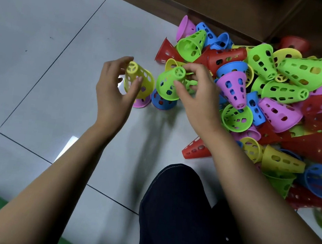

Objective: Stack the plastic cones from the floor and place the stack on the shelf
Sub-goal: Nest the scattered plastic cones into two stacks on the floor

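Head view | cone pile (282,92) cut off at right edge | left hand (115,89) grips perforated yellow cone (146,79) | right hand (198,100) pinches green cone (166,84)

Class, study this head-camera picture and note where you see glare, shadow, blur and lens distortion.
Head view: glare on the floor tile beside the left forearm; soft shadow under the right hand; red cones at the right edge smear; the yellow cone and green cone look sharper; tile seams bow.

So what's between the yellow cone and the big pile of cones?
In the head view, the green cone held in the right hand, with a blue cone on the floor just below it.
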